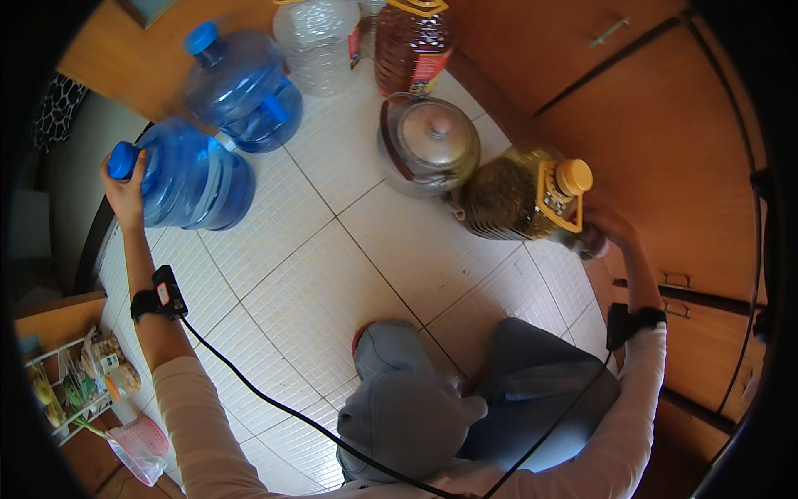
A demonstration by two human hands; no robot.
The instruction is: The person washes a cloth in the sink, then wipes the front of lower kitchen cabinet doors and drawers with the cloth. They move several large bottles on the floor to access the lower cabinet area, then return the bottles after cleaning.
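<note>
My left hand (126, 196) grips the neck of a blue plastic water jug (193, 178), just under its blue cap (122, 161). The jug leans, its cap toward the left. At the right, my right hand (608, 226) is beside a large oil bottle (505, 193) with a yellow cap and handle. Its fingers are curled on a small greyish thing (583, 244), too blurred to name; the bottle's handle partly covers the hand. Touching or very near the oil bottle is a metal kettle (436, 140) with a lid and a dark handle.
Another blue water jug (240, 93) stands beyond the first. Farther back are a clear plastic bottle (318, 50) and a reddish-brown one (411, 50). Wooden cabinets (673, 156) line the right side. A white wire rack (75, 380) with produce is at lower left, on the tiled floor (324, 274).
</note>
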